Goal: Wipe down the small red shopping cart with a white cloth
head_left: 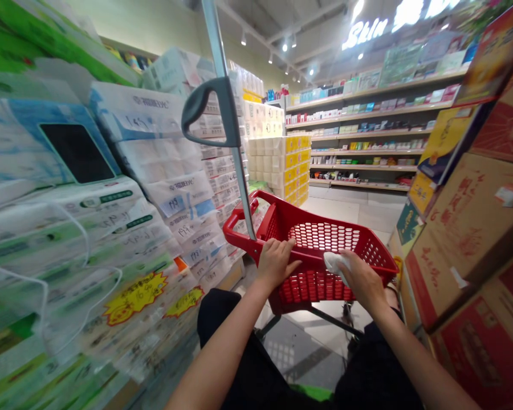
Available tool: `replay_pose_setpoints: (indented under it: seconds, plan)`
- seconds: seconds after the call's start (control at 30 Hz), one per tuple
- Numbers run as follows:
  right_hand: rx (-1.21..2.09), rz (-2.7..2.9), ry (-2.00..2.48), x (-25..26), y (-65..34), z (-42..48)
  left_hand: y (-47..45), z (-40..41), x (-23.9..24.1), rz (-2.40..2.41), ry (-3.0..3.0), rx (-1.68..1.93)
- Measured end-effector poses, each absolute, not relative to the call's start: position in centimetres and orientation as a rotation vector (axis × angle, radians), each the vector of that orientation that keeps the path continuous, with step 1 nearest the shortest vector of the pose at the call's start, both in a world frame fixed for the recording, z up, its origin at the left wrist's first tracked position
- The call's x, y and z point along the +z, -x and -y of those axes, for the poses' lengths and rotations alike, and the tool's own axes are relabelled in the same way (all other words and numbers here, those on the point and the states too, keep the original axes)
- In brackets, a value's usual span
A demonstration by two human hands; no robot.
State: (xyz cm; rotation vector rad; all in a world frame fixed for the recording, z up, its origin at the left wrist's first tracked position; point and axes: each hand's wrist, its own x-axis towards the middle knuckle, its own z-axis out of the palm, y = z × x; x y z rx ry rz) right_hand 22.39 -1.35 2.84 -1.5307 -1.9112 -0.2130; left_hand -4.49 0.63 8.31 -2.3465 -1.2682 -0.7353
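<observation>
A white cloth (336, 264) is held between the thumb and fingers of the right hand (363, 285), its free part bunched out ahead of the fingertips at the near rim of a red basket (316, 285). The cloth is seen as plain, soft and crumpled. The near rim is also touched by the left hand (277, 261), whose fingers are laid over it with the thumb spread apart; how firmly it is gripped cannot be told. The basket is pierced with rows of holes and carried on a dark wheeled frame (333, 321). At its left end a metal pole (241, 176) is fitted with a grey loop handle (229, 111). To the left, wrapped paper packs (154, 154) are stacked, with a dark-screened phone (79, 152) propped among them; to the right, cardboard boxes (461, 228) are piled, and behind, stocked shelves (367, 135) are lit by ceiling lamps
</observation>
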Motion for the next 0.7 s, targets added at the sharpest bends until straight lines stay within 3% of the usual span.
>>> replay_pose_setpoints:
  seconds: [0.23,0.7]
  plan:
    - [-0.055,2.03,1.317,5.3,-12.8,0.3,5.1,-0.1,9.0,1.252,2.43,-0.791]
    - [0.196,2.295,1.07,9.8,-7.0,-2.2,11.9,-1.3,10.7,1.431,2.125,-0.703]
